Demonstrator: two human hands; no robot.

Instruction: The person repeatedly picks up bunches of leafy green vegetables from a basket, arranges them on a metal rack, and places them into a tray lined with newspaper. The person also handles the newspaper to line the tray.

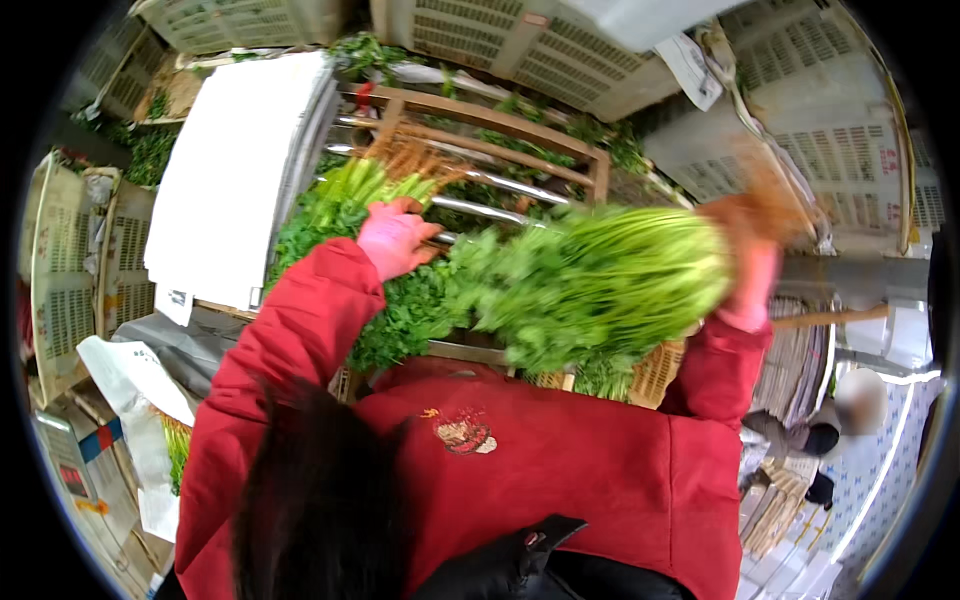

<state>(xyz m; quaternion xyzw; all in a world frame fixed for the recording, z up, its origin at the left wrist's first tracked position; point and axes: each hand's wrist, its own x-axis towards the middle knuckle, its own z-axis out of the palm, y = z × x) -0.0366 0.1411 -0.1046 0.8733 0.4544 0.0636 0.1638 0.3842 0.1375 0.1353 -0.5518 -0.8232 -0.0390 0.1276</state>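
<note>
My right hand (752, 285), in a pink glove, is closed around the root end of a large bunch of leafy greens (640, 265). The bunch lies sideways, pale green stems toward that hand and leaves pointing left; motion blurs the brown roots and the hand. A smaller pile of the same greens (340, 195) rests on a slatted rack, its orange-brown roots pointing away from me. My left hand (395, 240), also gloved in pink, lies against the right side of this pile with fingers apart.
White paper sheets (240, 170) are stacked left of the rack (500, 150). Pale plastic crates (520, 45) line the far side, with more crates (75, 270) at left. At right are stacked flat papers (785, 360) and another person (815, 430), partly visible. Loose leaves lie beyond the rack.
</note>
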